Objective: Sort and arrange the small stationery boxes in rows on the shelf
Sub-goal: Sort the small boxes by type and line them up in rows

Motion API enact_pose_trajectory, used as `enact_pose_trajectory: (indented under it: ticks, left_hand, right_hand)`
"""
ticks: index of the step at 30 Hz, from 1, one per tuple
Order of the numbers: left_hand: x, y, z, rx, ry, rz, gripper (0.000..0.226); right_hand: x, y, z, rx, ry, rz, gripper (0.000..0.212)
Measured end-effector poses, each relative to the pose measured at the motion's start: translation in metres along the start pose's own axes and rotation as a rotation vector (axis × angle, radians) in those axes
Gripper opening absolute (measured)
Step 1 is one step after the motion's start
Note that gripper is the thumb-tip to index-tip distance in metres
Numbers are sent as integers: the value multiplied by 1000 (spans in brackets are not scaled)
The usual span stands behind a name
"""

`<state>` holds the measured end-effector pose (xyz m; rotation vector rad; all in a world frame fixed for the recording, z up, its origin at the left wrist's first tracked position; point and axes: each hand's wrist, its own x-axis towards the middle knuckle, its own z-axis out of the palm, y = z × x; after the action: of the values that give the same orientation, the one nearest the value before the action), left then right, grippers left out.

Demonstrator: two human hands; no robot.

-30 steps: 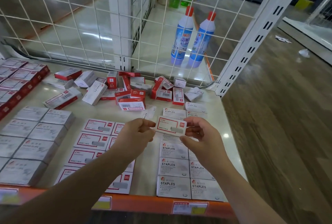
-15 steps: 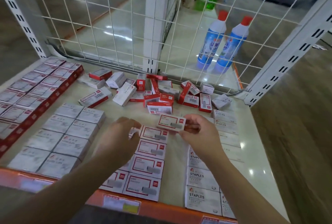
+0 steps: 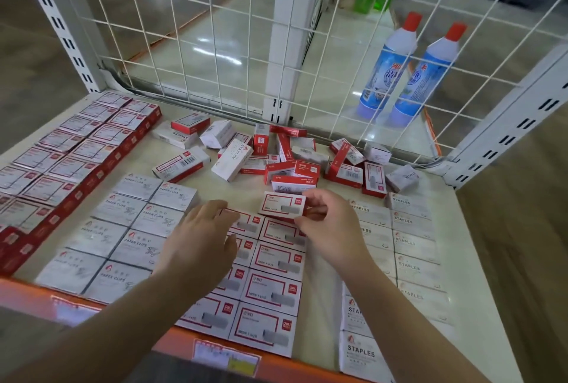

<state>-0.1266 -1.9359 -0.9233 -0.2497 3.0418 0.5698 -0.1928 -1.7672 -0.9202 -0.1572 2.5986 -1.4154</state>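
A small white cardboard box with a red border and red side [image 3: 284,205] is pinched at its right end by the right hand [image 3: 330,229], thumb and fingers curled round that end. It is held label up, just above the far end of a double row of matching red-bordered boxes [image 3: 267,287], which runs from the middle of the shelf back to its orange front edge [image 3: 172,342]. It seems to be held flat and level there so that it can drop into the next open place in that row.

The left hand [image 3: 201,244] lies on the left column of the same row, fingers straight and close together, pressing lightly on the boxes, probably to keep them from sliding while the new one goes in.

Left of this row sit two columns of grey-white boxes marked paper clips [image 3: 123,235], and along the shelf's left edge, rows of thicker red-sided boxes [image 3: 70,161]. Toward the right edge are two columns of white boxes marked staples [image 3: 412,247]. Each kind has its own block, labels facing up so they can be read.

Near the back edge lies an unsorted heap of red and white boxes [image 3: 276,161], some on their sides, so much sorting remains. Behind it stands a white wire grid panel [image 3: 215,44], and through it two blue and white bottles with red caps [image 3: 408,69] can be seen.
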Motion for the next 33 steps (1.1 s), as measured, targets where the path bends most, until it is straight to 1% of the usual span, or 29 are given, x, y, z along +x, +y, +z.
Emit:
enact_pose_trajectory:
  ticks: [3,8,13,17,20,27,30,33]
  left_hand:
    - [1,-4,-1,-14,-23,16,43]
    - [4,-3,-3,-61,-23,15,40]
    - [6,-2,-7,-93,-36,18,37]
    - [8,-1,-9,-44,-65,56,38]
    - [11,-2,-10,-45,-70,68,34]
    - [17,-8,-9,-117,-60,65,29]
    - [18,-8,-9,-162,-63,37,29]
    - [17,-6,-9,-157,-56,32,31]
  right_hand:
    - [5,-2,10,-74,-4,-12,32]
    - [9,-10,22,-177,-4,-95,32]
    - [13,-11,34,-232,-59,-102,37]
    - [14,-9,42,-253,-93,-88,33]
    - [16,-10,41,-277,-112,-102,30]
    - [15,-12,38,-284,-145,-127,38]
    - [14,-11,38,-301,-162,-141,39]
    - [15,-10,39,-314,-167,-144,41]
